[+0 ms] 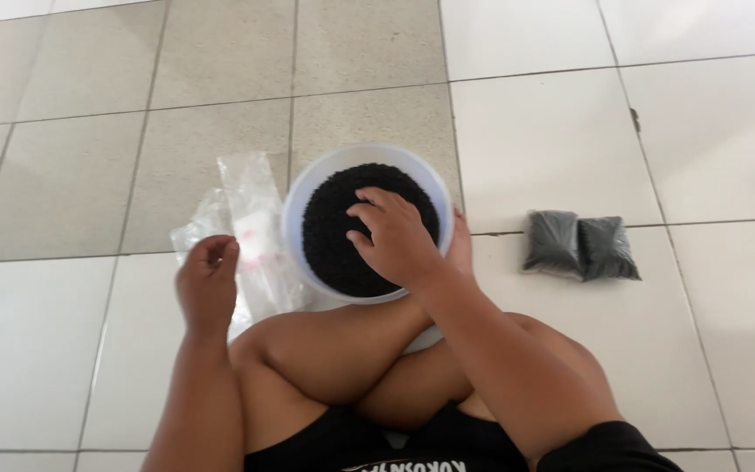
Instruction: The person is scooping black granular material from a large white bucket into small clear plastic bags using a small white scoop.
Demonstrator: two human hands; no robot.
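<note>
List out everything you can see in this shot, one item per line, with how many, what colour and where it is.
Bowl: one, white, round, on the floor in front of the crossed legs.
Small grains: a heap, black, filling the bowl.
Filled bags: two, clear plastic packed with black grains, side by side on the floor right of the bowl.
Empty bags: a small pile, clear plastic, on the floor left of the bowl.
Floor: tiled, white and light grey.
Legs: two, crossed, bottom centre.
Left hand: fingers curled, at the empty bags.
Right hand: resting on the grains in the bowl.
</note>
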